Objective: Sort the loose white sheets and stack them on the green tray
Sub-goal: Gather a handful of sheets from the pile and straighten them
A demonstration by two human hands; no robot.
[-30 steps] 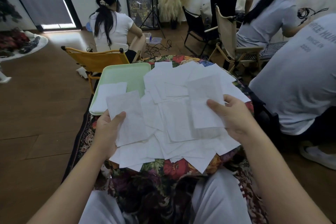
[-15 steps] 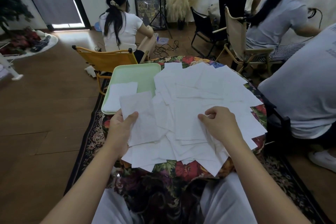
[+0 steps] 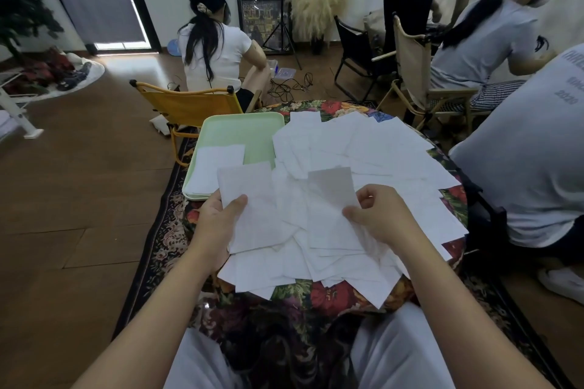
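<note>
- Since a moment ago the right hand (image 3: 380,218) has lifted 1 thin white paper sheet (image 3: 331,189) off the loose white sheet pile (image 3: 363,161), pinching it.
- Left hand (image 3: 218,224) grips another white sheet (image 3: 252,205).
- Pale green plastic tray (image 3: 240,129), far-left on the table, carries a small stack (image 3: 218,167).

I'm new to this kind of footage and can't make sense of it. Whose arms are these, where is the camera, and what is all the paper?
There is no machine here. The camera sits on a person's head and looks down at their own two bare arms. The left hand holds one white sheet, thumb on top. The right hand pinches another sheet lifted from the loose pile, which covers a table with a floral cloth. To the left lies a green tray with a small stack of sheets already on it. Other people sit or bend nearby.
</note>
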